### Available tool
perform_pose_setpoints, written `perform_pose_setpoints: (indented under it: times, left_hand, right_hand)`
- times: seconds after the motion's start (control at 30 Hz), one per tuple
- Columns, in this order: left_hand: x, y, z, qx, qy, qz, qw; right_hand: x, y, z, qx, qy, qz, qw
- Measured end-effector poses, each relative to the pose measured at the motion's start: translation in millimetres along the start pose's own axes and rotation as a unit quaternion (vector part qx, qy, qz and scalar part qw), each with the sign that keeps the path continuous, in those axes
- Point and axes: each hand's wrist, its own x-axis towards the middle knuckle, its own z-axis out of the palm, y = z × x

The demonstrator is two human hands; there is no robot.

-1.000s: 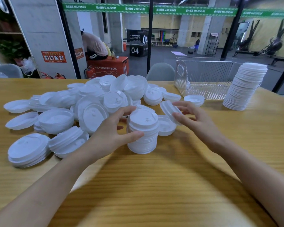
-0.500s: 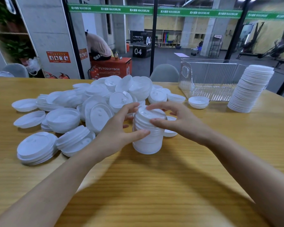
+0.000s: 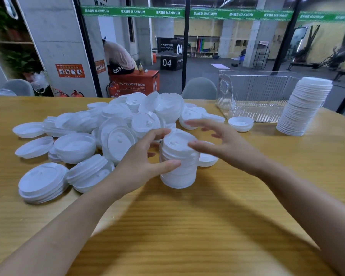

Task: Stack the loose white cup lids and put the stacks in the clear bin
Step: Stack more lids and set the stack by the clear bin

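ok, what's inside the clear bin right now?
No lids show inside the clear bin; its ribbed floor is visible through the walls. The tall lid stack stands on the table in front of the bin's right end and hides that corner.

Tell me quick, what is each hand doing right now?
Left hand: grips the short lid stack.
Right hand: open, holding nothing.

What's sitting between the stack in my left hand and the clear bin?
Loose lids on the table: a near lid beside the stack, a far lid just before the bin. The right hand hovers over that path too. Lifted above them, nothing visible blocks the way.
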Motion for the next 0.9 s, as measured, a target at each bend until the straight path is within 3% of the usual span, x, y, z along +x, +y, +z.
perform_pose_setpoints:
  times: [0.17, 0.37, 0.67, 0.9]
  left_hand:
    - [0.5, -1.0, 0.0, -0.004, -0.002, -0.006, 1.0]
    - [1.0, -2.1, 0.0, -0.008, -0.003, -0.005, 1.0]
    - [1.8, -3.4, 2.0, -0.012, -0.002, -0.007, 1.0]
    - [1.7, -4.2, 1.6, -0.016, -0.003, -0.008, 1.0]
  right_hand:
    - [-11.0, 41.0, -13.0, -0.018, 0.073, 0.08, 0.994]
    - [-17.6, 73.2, 2.8, -0.096, -0.017, 0.152, 0.984]
    - [-16.7, 60.0, -3.2, -0.038, 0.075, 0.044, 0.996]
    - [-17.2, 40.3, -5.2, 0.102, 0.084, 0.015, 0.991]
